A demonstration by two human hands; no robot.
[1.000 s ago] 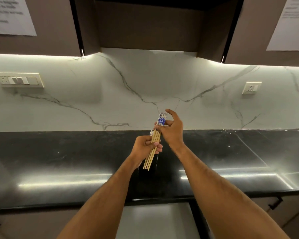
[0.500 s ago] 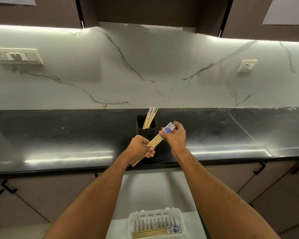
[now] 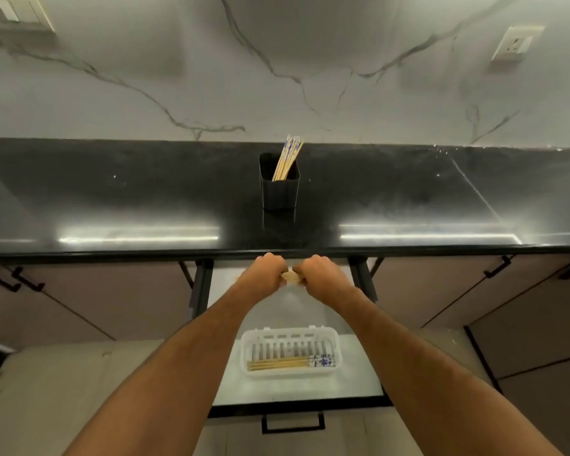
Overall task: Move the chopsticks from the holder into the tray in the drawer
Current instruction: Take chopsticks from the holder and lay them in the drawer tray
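A bundle of wooden chopsticks [image 3: 290,276] lies level between my two fists, over the back of the open drawer [image 3: 293,386]. My left hand [image 3: 263,274] and my right hand [image 3: 320,274] are both closed on it, and only a short piece shows between them. A black holder [image 3: 279,189] stands on the dark counter with several blue-tipped chopsticks [image 3: 288,156] leaning in it. A white slotted tray [image 3: 290,334] sits in the drawer, with several chopsticks [image 3: 287,363] lying along its near side.
The black counter's front edge [image 3: 178,253] runs just behind my hands. Closed cabinet doors with black handles [image 3: 14,281] flank the drawer on both sides. The drawer's black handle [image 3: 293,422] is at the bottom centre.
Both hands have come down from above the counter to below its front edge, over the drawer. The held bundle has turned from a slant to level. The camera has tilted downward.
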